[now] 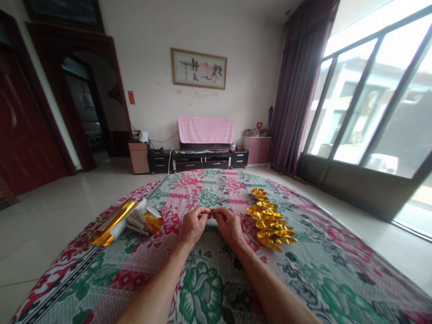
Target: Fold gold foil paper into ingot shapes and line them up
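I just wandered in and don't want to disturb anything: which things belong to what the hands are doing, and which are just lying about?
Likely part of it:
left hand and right hand, pinching a small golden piece
folded gold shapes, to the right
curled gold-and-white sheets, to the left

Probably just around:
pink towel
framed picture
low cabinet

The L hand (195,225) & R hand (228,224) hide most of the tiny gold bit (211,211) btw them, so its shape is too small to tell, & both arms (160,279) get cut off at the bottom edge. The pink cloth (205,129) covers most of the dark thing (202,146) under it, & the small words (186,71) on the wall pic (209,68) are too tiny to read. Outside the window (354,103) it's v. bright & blurry, & the red door (27,117) runs off the L edge.
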A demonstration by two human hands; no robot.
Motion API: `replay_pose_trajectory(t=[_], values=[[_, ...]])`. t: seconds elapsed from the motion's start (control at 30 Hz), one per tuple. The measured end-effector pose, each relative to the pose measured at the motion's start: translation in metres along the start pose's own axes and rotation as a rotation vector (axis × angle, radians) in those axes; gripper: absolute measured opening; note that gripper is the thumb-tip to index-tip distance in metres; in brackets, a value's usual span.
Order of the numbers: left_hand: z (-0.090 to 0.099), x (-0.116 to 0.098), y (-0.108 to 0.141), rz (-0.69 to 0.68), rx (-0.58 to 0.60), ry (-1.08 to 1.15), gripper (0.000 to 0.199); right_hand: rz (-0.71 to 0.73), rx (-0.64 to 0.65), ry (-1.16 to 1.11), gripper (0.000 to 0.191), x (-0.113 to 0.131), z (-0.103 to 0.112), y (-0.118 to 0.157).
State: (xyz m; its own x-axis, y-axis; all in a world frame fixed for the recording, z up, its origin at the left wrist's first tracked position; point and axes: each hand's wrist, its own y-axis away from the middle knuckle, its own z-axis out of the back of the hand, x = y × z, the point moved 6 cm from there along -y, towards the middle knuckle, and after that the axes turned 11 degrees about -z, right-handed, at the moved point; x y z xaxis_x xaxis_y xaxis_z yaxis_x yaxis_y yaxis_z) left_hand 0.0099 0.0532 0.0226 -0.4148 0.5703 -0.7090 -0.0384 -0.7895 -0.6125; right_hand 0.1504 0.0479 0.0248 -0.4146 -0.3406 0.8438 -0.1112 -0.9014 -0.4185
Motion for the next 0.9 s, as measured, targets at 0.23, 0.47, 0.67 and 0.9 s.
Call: replay_pose_trajectory(t=[0.23, 0.47, 0.67, 0.9], values=[[-0.001, -0.001, 0.001, 0.0, 0.005, -0.052, 0.016, -0.028, -0.012, -0.055, 0.018, 0.001, 0.003, 0.0], [0.001, 0.0, 0.001, -0.021, -0.013, -0.085, 0.017, -0.113, 0.013, -0.207, 0.024, -0.008, 0.001, -0.002], [0.0, -0.001, 0.001, -0.023, -0.011, -0.026, 0.022, -0.17, 0.096, -0.207, 0.028, -0.014, -0.005, -0.004], [-0.001, 0.007, 0.001, 0.082, -0.018, 0.034, 0.03, -0.142, 0.096, -0.2, 0.028, -0.02, -0.007, -0.005]])
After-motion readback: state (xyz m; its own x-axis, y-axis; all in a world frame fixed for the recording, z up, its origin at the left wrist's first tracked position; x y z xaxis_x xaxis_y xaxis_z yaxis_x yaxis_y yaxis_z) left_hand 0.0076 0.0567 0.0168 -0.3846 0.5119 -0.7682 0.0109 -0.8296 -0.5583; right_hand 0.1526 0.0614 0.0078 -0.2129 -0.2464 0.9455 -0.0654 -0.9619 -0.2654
